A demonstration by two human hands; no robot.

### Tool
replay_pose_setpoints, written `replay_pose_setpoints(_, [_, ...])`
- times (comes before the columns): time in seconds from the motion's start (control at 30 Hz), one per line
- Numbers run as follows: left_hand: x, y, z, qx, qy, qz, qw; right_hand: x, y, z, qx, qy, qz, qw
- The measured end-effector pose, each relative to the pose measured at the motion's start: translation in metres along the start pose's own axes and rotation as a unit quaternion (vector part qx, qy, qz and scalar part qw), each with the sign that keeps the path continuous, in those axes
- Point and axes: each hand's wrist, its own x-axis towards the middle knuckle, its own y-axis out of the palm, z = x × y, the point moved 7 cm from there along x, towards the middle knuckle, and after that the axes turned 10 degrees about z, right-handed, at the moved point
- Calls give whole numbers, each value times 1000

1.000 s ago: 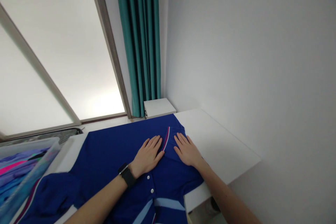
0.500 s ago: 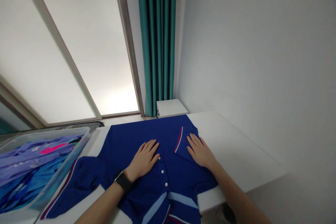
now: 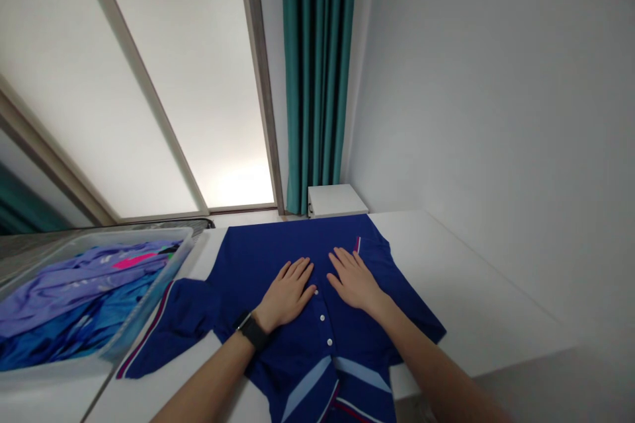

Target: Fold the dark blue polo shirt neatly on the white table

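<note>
A dark blue polo shirt with white buttons and light blue stripes lies spread on a white table. My left hand, with a black watch on the wrist, lies flat and open on the shirt just left of the button row. My right hand rests flat and open on the shirt just right of it, fingers stretched forward. The two hands are close together near the shirt's middle. A sleeve with a red and white trim lies off to the left.
A clear plastic bin holding several blue, purple and pink garments stands at the left on the table. A small white cabinet, a teal curtain and a frosted window are behind. A white wall runs along the right.
My right hand has slid left over the shirt toward my left hand. The fold with the red and white trim now lies flatter, right of my right hand. The camera has shifted left.
</note>
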Motion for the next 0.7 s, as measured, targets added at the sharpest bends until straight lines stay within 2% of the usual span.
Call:
replay_pose_setpoints(0.13, [-2, 1, 0, 0, 5, -7, 1000, 7, 15, 23, -10, -6, 0, 1000])
replay_pose_setpoints(0.43, [-7, -5, 0, -18, 0, -3, 1000, 6, 20, 24, -25, -7, 1, 1000])
replay_pose_setpoints(0.53, [-22, -18, 8, -39, -5, 5, 999, 6, 22, 23, -25, -8, 6, 1000])
replay_pose_setpoints(0.7, [-63, -44, 30, -55, 0, 7, 998, 6, 24, 22, -29, -8, 6, 1000])
